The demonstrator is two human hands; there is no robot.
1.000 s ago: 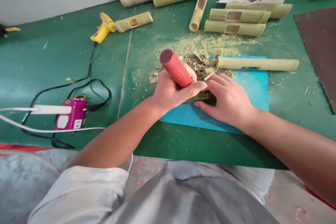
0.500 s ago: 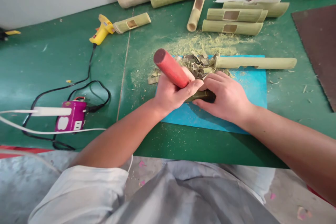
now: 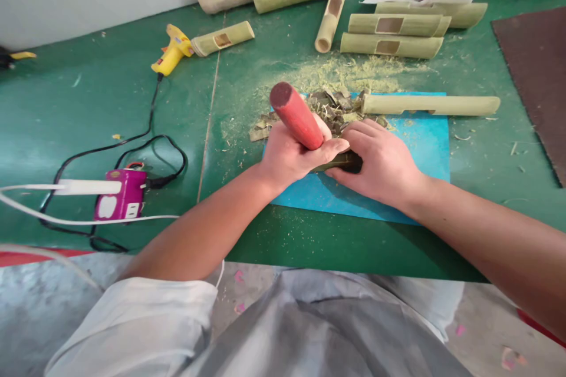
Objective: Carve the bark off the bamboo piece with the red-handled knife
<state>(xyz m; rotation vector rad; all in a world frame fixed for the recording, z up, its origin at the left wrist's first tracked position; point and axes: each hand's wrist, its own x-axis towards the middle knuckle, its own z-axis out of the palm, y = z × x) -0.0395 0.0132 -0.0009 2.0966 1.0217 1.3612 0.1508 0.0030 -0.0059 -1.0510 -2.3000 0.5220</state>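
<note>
Left hand [image 3: 287, 156] grips the red wooden tool handle [image 3: 297, 116]; right hand [image 3: 380, 162] should pin the short green bamboo piece [image 3: 342, 161] firmly on the blue mat [image 3: 420, 141].

Green table [image 3: 88, 106]: blue mat [image 3: 420, 141], bamboo tubes [image 3: 391, 46], glue gun [image 3: 170, 50], sawdust [image 3: 345, 70]

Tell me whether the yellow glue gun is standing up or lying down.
Lying down. The yellow glue gun rests on its side on the green table, its black cord trailing toward the purple power strip.
</note>
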